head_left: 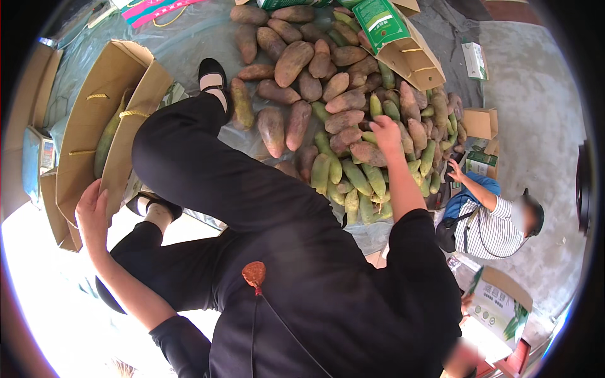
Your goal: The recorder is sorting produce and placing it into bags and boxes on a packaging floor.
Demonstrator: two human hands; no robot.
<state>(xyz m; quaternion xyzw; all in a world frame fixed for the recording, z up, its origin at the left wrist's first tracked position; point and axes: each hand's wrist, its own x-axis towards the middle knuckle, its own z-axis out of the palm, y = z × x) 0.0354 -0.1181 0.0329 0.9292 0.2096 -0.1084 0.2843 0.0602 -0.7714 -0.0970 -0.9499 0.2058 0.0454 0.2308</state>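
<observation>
We had our right hand over the heap of red-brown and green gourds, its fingers bent close together. A slim green gourd lay just beyond the fingertips and a reddish gourd just left of the wrist, but we could not tell whether the fingers gripped anything. Our left hand was well apart from the heap, at the near edge of an open brown carton, fingers narrowly bent against the cardboard; how firmly they held, we could not tell. Inside that carton, just beyond them, lay a long green gourd.
</observation>
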